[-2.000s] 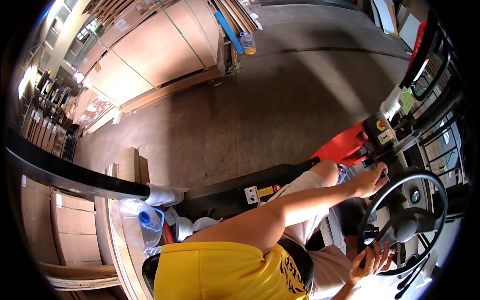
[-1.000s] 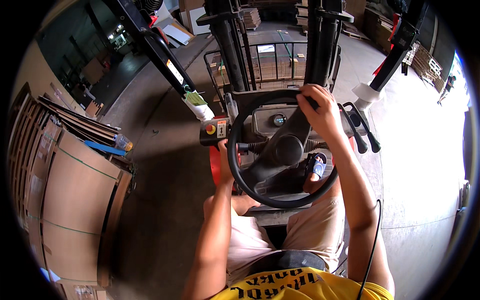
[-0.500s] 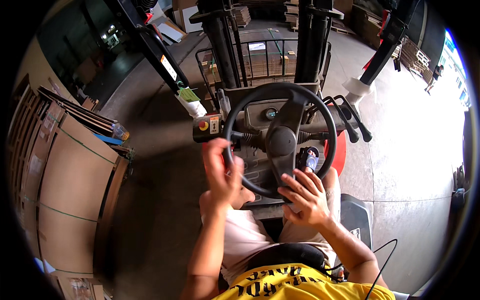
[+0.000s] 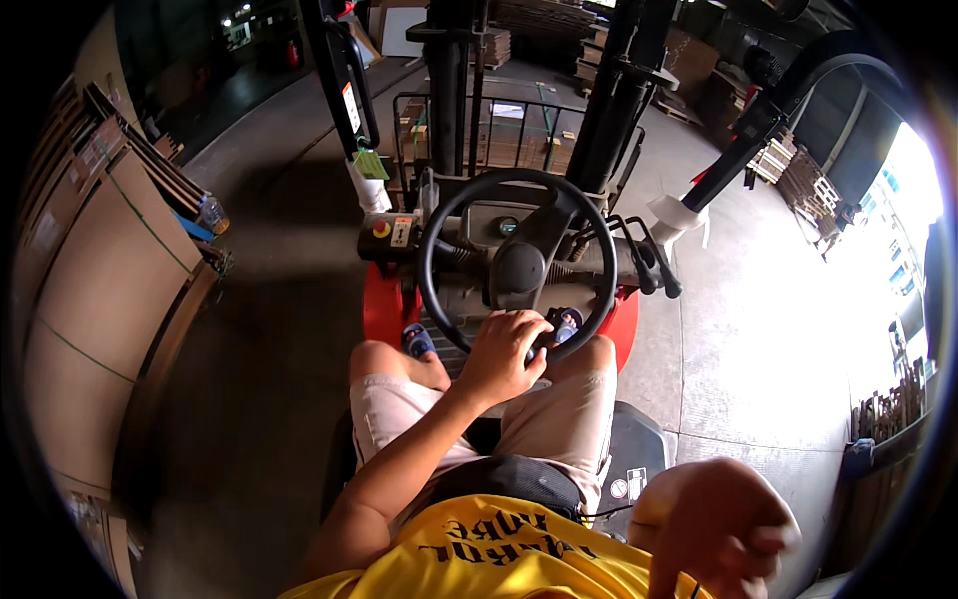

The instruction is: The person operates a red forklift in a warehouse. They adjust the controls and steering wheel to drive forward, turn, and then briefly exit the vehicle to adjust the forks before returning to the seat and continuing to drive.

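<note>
The black steering wheel (image 4: 430,252) of a forklift stands in front of me. My left hand (image 4: 507,354) is closed over the lower part of its rim, the thumb curling towards the fingers around something dark, perhaps a knob. My right hand (image 4: 733,544) is off the wheel, drawn back at the lower right, close to the camera with the elbow bent. Its fingers look curled but are blurred, and whether they hold anything is hidden. To the right of the wheel stand black control levers (image 4: 659,270), which neither hand touches.
Ahead, beyond the black mast (image 4: 446,110) and load guard, sits a strapped stack of brown boards (image 4: 499,150). Large strapped board stacks (image 4: 110,290) line the left side. A red-and-yellow button box (image 4: 387,232) is left of the wheel. Pallets (image 4: 798,175) stand at the far right, by bright daylight.
My left hand has moved from the wheel's left side onto its lower rim. The right hand has left the wheel and drawn back to the lower right. The view has shifted.
</note>
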Motion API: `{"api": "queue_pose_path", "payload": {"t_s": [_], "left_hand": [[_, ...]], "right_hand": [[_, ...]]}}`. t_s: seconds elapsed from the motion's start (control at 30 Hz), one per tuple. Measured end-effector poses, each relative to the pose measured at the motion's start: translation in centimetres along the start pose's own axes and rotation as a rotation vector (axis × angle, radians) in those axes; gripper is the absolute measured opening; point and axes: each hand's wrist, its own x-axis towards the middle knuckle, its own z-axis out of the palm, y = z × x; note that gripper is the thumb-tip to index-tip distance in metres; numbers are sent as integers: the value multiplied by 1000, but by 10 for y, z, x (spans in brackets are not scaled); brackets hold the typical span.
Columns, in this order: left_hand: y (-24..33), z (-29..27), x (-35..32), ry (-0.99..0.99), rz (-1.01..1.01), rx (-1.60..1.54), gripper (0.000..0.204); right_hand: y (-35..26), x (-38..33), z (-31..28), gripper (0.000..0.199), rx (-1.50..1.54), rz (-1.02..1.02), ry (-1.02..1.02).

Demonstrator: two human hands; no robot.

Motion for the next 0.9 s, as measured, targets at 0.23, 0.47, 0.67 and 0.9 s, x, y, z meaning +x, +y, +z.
{"api": "queue_pose_path", "payload": {"t_s": [0.23, 0.47, 0.67, 0.9], "left_hand": [[-13, -1, -17, 47, 14, 24, 21], [-14, 8, -13, 75, 22, -48, 17], [-15, 4, -16, 101, 28, -20, 18], [-21, 10, -10, 47, 77, -23, 20]], "right_hand": [[-11, 23, -1, 41, 146, 63, -76], [-30, 38, 1, 42, 169, 55, -149], [-43, 49, 12, 43, 188, 35, -153], [-69, 51, -2, 45, 128, 89, -180]]}}
